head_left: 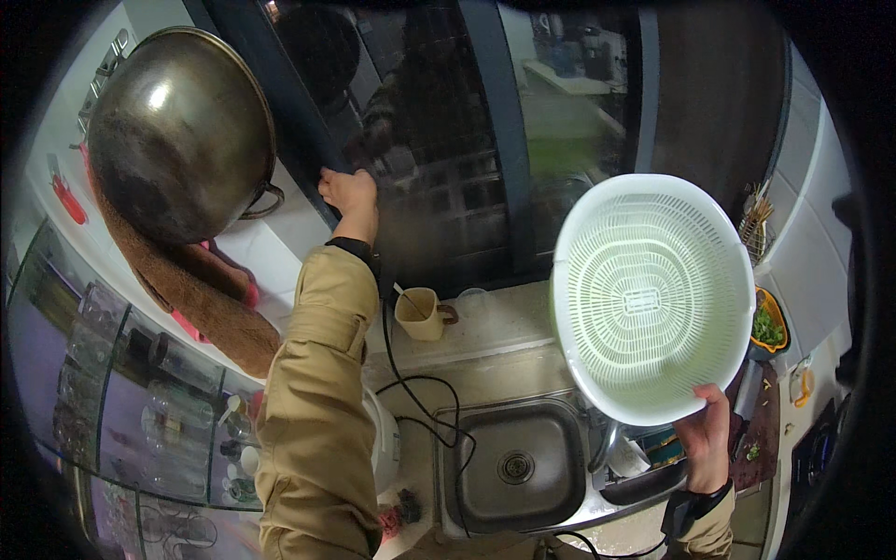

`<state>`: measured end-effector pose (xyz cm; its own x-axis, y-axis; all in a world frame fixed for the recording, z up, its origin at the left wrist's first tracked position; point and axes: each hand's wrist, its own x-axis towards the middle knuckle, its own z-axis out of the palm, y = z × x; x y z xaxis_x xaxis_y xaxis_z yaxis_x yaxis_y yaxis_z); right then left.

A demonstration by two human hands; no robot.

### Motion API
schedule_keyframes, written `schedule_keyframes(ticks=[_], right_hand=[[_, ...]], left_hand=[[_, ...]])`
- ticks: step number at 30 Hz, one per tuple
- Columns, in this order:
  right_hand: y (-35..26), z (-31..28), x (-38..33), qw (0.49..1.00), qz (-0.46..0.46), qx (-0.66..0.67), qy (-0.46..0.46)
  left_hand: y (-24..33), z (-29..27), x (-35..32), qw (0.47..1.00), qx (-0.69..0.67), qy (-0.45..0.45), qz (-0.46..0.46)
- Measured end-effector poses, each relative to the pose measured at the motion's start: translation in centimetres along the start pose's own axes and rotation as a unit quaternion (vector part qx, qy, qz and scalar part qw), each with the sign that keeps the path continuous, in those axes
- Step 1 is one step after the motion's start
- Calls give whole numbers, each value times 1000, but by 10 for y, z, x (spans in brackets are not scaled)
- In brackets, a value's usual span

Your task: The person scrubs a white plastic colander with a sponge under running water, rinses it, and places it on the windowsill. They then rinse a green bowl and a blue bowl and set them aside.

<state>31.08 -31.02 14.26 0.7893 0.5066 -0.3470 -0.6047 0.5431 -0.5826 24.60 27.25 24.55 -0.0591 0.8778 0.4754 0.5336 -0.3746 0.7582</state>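
My right hand (707, 437) grips the near rim of a white plastic draining basket (644, 247), held up at the right above the counter. Its slotted inside faces me, and a pale green edge shows behind its left side. My left arm reaches far forward. At its end my left hand (351, 194) has its fingers curled at the edge of the dark window frame (313, 121); the fingertips are partly hidden. Left of that hand, a large metal wok (182, 135) hangs on the wall over a brown towel (210, 308).
Below lies a steel sink (513, 467), with a faucet (605, 446) at its right. A cream mug (420, 315) stands on the ledge by a black cable (411, 383). At right are a knife (748, 390), a cutting board (761, 434) and a container of greens (767, 327). Glass shelves (159, 411) fill the left.
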Motion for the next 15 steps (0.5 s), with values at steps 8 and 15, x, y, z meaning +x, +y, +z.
schedule_keyframes(ticks=[8,15], right_hand=[[-2,-5,8,999,18,29,7],[0,3,7,999,30,40,21]], left_hand=[[-17,11,4,999,-2,44,0],[-34,15,8,994,-107,23,28]])
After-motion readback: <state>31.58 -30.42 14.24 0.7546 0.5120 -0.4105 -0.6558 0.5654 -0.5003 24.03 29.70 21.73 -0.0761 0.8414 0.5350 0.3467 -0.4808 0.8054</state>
